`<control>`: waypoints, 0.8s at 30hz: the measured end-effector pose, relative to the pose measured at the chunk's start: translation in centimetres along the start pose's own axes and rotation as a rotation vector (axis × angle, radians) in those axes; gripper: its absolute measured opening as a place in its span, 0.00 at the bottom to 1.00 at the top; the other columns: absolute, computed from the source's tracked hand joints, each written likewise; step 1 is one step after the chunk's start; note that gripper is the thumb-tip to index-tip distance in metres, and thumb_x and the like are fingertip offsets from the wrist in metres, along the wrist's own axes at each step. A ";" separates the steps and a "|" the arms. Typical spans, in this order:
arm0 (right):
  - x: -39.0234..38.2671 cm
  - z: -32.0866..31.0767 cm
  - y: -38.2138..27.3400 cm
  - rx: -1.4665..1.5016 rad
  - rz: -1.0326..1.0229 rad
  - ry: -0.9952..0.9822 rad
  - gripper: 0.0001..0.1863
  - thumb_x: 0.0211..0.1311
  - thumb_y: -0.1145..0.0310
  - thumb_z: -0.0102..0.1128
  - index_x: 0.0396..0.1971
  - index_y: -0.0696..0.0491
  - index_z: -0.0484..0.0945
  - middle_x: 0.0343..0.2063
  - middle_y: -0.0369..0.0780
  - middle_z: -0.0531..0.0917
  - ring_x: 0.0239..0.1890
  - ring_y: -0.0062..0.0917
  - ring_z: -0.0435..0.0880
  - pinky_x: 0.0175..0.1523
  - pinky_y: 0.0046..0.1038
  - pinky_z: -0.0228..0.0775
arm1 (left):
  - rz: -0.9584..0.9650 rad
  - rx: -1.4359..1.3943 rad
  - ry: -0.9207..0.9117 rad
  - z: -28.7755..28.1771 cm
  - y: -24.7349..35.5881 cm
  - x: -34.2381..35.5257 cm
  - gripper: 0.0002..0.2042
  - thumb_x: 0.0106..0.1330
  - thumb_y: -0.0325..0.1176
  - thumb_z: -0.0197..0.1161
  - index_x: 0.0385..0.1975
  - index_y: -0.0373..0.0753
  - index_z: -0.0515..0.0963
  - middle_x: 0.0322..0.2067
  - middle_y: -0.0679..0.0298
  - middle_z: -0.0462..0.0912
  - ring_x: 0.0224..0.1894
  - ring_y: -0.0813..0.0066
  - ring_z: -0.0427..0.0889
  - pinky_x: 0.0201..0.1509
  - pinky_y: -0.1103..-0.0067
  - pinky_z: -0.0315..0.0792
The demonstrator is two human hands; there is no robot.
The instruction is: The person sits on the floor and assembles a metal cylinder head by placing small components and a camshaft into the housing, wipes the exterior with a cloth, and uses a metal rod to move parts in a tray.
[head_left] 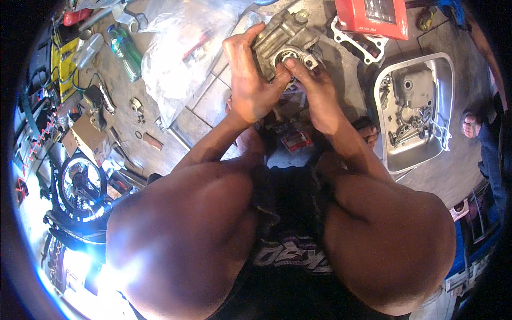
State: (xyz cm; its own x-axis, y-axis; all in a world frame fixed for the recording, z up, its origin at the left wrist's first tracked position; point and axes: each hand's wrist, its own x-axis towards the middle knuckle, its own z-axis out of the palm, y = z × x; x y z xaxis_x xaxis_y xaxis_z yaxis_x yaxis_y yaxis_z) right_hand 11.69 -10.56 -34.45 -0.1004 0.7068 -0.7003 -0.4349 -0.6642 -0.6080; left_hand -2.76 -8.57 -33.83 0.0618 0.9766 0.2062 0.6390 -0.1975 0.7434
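A grey metal engine cylinder head [280,40] is held up between both hands, in front of my knees. My left hand [248,80] grips its left side, fingers wrapped up along the edge. From the lower right my right hand [314,88] holds it, the thumb pressed at a round bearing opening [289,56] in the near face. Both thumbs meet close to that opening. The right fingers are mostly hidden behind the casting.
At right stands a steel basin [380,101] with a metal cover and loose bolts. A gasket [368,56] lies partly under a red box [397,26]. On the left are clear plastic sheeting [176,58], a green bottle [124,50] and a wheel [80,181]. Another person's foot [471,124] is far right.
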 end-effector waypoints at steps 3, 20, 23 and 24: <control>0.7 -2.8 1.7 -0.021 0.078 -0.022 0.33 0.58 0.63 0.74 0.62 0.57 0.71 0.55 0.43 0.80 0.58 0.28 0.77 0.64 0.31 0.66 | 0.011 0.007 -0.005 0.3 -1.1 -0.2 0.36 0.48 0.24 0.70 0.62 0.34 0.67 0.48 0.49 0.70 0.52 0.51 0.69 0.60 0.62 0.66; 1.2 -3.0 2.7 -0.172 -0.159 -0.105 0.12 0.67 0.66 0.67 0.43 0.57 0.77 0.36 0.38 0.84 0.42 0.22 0.83 0.48 0.26 0.75 | -0.134 -0.212 0.026 -2.4 -3.4 -1.9 0.13 0.65 0.29 0.67 0.48 0.40 0.80 0.59 0.47 0.69 0.68 0.52 0.62 0.69 0.60 0.59; 1.5 -3.0 3.3 -0.201 -0.205 -0.068 0.12 0.67 0.64 0.66 0.41 0.56 0.78 0.34 0.37 0.84 0.39 0.22 0.83 0.46 0.26 0.74 | -0.035 -0.151 -0.019 -2.4 -4.1 -2.6 0.14 0.64 0.31 0.70 0.48 0.39 0.80 0.58 0.47 0.70 0.69 0.53 0.60 0.69 0.60 0.58; 1.5 -3.2 3.5 -0.209 -0.206 -0.053 0.12 0.67 0.64 0.66 0.41 0.56 0.79 0.34 0.37 0.84 0.39 0.23 0.83 0.46 0.27 0.75 | 0.005 -0.093 -0.021 -2.2 -4.0 -2.6 0.14 0.62 0.33 0.72 0.46 0.39 0.81 0.59 0.45 0.70 0.69 0.50 0.61 0.69 0.59 0.58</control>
State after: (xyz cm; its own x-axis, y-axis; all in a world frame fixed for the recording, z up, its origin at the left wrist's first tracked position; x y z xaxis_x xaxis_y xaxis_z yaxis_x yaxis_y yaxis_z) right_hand 12.92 -12.61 -38.82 -0.0778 0.8400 -0.5370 -0.2581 -0.5373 -0.8030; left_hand -7.20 -10.54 -35.97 0.0820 0.9769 0.1975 0.5647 -0.2088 0.7985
